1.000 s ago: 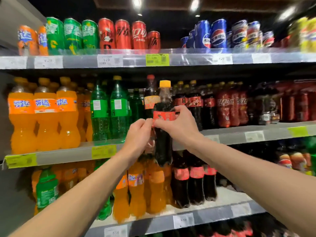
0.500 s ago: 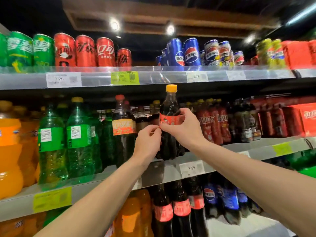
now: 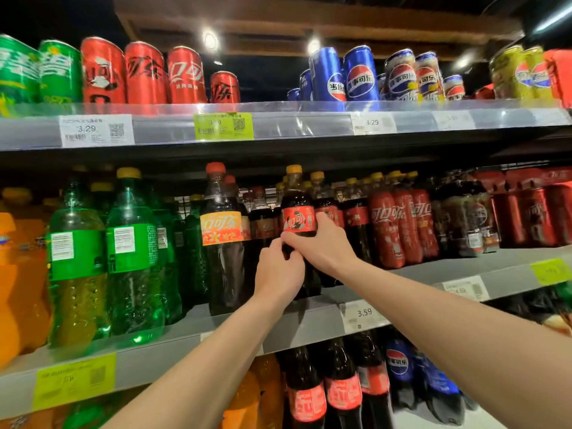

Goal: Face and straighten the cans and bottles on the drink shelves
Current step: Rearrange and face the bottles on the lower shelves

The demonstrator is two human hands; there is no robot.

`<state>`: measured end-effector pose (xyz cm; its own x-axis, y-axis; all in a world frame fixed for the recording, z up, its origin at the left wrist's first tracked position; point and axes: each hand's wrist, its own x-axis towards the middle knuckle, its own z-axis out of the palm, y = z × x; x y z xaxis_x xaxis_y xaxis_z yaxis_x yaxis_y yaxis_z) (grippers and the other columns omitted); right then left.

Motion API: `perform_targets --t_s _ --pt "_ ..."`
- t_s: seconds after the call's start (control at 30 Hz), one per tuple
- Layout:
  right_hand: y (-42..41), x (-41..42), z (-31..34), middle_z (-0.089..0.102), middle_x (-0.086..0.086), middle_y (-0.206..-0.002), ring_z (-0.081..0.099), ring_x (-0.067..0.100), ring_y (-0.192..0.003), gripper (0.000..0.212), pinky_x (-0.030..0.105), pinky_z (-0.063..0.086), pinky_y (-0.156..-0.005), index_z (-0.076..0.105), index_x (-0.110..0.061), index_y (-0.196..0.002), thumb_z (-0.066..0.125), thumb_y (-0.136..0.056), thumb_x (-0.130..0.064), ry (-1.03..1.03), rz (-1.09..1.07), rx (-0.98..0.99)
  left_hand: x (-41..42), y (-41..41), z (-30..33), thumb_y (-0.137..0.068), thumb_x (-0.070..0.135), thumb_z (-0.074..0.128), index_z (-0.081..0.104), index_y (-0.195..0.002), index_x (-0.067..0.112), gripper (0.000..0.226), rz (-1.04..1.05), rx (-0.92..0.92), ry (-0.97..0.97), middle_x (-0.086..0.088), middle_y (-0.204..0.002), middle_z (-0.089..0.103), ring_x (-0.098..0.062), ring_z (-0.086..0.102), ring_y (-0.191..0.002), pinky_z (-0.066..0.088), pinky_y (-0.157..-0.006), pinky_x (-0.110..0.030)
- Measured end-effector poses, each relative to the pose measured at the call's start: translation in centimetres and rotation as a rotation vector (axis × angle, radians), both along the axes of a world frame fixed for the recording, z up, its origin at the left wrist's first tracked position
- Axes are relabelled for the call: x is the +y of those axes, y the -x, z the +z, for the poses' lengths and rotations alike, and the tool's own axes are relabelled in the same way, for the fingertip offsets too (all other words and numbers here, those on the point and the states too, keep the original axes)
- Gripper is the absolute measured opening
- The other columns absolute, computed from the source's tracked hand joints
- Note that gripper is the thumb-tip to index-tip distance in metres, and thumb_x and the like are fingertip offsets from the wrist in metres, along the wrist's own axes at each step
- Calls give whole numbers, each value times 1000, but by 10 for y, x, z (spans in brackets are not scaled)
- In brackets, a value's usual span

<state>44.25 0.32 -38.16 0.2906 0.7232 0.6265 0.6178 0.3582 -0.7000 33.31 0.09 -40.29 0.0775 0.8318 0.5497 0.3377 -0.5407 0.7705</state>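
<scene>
A dark cola bottle (image 3: pixel 297 209) with a yellow cap and red label stands upright at the front of the middle shelf (image 3: pixel 312 323), its label facing me. My right hand (image 3: pixel 325 243) wraps its right side just under the label. My left hand (image 3: pixel 278 274) grips its lower body from the front left. A taller cola bottle (image 3: pixel 221 243) with a red cap and orange label stands just to the left. More red-labelled cola bottles (image 3: pixel 399 224) line up to the right.
Green soda bottles (image 3: pixel 130 252) and orange ones (image 3: pixel 12 274) fill the middle shelf's left. Red cans (image 3: pixel 145 75), green cans (image 3: pixel 58 72) and blue cans (image 3: pixel 359 74) stand on the top shelf (image 3: pixel 278 122). Cola and blue-labelled bottles (image 3: pixel 399 366) sit on the shelf below.
Both hands have carried the yellow-capped cola bottle up and back from in front of the shelf edge, so it now stands on the middle shelf. My view has shifted rightward and closer.
</scene>
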Motion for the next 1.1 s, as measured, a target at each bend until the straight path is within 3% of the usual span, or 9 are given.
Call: perform_targets --t_s 0.13,0.2,0.27,0.4,0.47,0.57,0.7,0.83,1.1 --pt "11 -1 -8 65 -7 -97 66 16 -89 50 44 59 -80 52 -28 -108 66 -75 -64 -17 -117 -49 5 4 -4 -99 21 43 42 -148 25 49 -24 40 14 -9 -135 58 -30 64 -112 52 -77 -34" --pt "15 -4 -8 64 -6 -98 65 19 -90 51 45 58 -79 51 -28 -109 63 -75 -65 -26 -185 -68 3 6 -5 -99 19 43 43 -148 23 49 -40 55 17 -7 -135 59 -30 60 -120 54 -96 -43" --pt "17 -7 -8 65 -6 -98 65 20 -90 53 45 58 -79 50 -29 -111 61 -74 -66 -28 -204 -59 2 8 -5 -99 21 45 40 -151 23 52 -51 65 17 -3 -140 56 -22 57 -124 51 -102 -45" --pt "14 -15 -13 66 -6 -106 65 19 -95 72 45 59 -80 48 -32 -130 55 -70 -71 -9 -159 -36 -4 11 -5 -101 19 45 48 -145 23 44 -88 27 -8 8 -108 64 -7 65 -84 60 -76 -31" --pt "14 -23 -16 58 0 -121 62 21 -98 78 43 57 -85 42 -31 -141 58 -74 -69 -5 -158 -31 -10 12 -6 -101 19 47 58 -134 20 34 -54 7 -53 11 -99 62 -2 59 -77 49 -62 -19" --pt "16 -39 -22 41 2 -129 55 16 -94 70 34 51 -83 37 -26 -144 65 -88 -56 -46 -180 11 -26 13 -6 -100 17 52 64 -120 20 23 -12 -88 -123 13 -101 61 0 58 -91 40 -68 -11" --pt "31 -71 -23 56 -2 -107 55 6 -83 36 31 52 -76 48 -22 -127 60 -97 -36 -159 -101 -7 -59 24 -6 -101 20 51 65 -107 24 15 -51 -181 -213 14 -98 65 2 61 -89 46 -69 -11" --pt "69 -107 -38 61 -7 -82 58 3 -76 18 23 47 -69 55 -20 -118 51 -101 -19 -130 75 29 -91 56 -16 -98 19 51 69 -103 21 19 -70 -189 -152 6 -96 70 -8 66 -93 58 -82 -33" --pt "146 -142 -91 66 -4 -82 61 11 -77 12 28 48 -63 64 -18 -100 53 -95 -20 27 248 -72 -143 147 -75 -96 15 50 68 -92 16 18 47 -137 -31 4 -78 66 -8 58 -70 43 -59 -25"
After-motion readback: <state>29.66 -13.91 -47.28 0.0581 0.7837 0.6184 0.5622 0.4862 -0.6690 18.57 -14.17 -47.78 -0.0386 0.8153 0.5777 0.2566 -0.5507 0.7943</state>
